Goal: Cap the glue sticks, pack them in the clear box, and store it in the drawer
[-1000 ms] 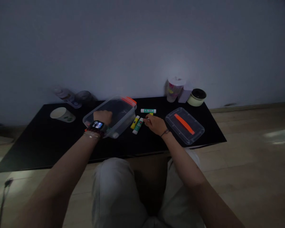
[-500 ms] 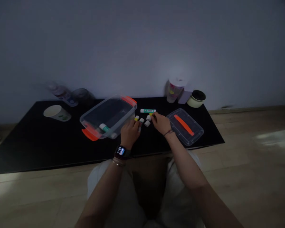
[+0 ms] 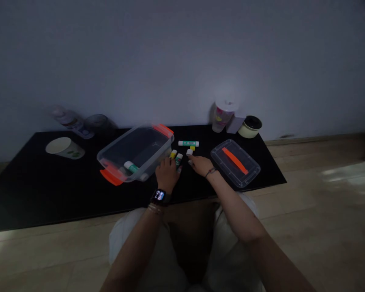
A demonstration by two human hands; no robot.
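Observation:
My left hand (image 3: 167, 174) is closed, its fingers curled round a green glue stick with a white cap (image 3: 179, 157). A yellow glue stick (image 3: 173, 154) pokes out past the same fingertips; whether it is gripped too, I cannot tell. My right hand (image 3: 201, 165) has its fingers pinched at a small white piece (image 3: 190, 162), mostly covered by them. Just beyond these fingertips lies a white cap (image 3: 189, 152), beside a short yellow piece (image 3: 192, 148). Behind them, another green and white glue stick (image 3: 188, 143) lies flat.
A clear box with orange latches (image 3: 135, 178) stands left of my hands, with a glue stick (image 3: 131, 167) in it. Its lid (image 3: 219, 160) lies on the right. Along the back are a paper cup (image 3: 65, 148), a bottle (image 3: 73, 123), a tumbler (image 3: 222, 117) and a cream pot (image 3: 250, 129).
My right hand has drawn back toward me, from the yellow piece to the nearer white piece. My left hand stays beside the box, and more of the green glue stick shows. The view has shifted slightly.

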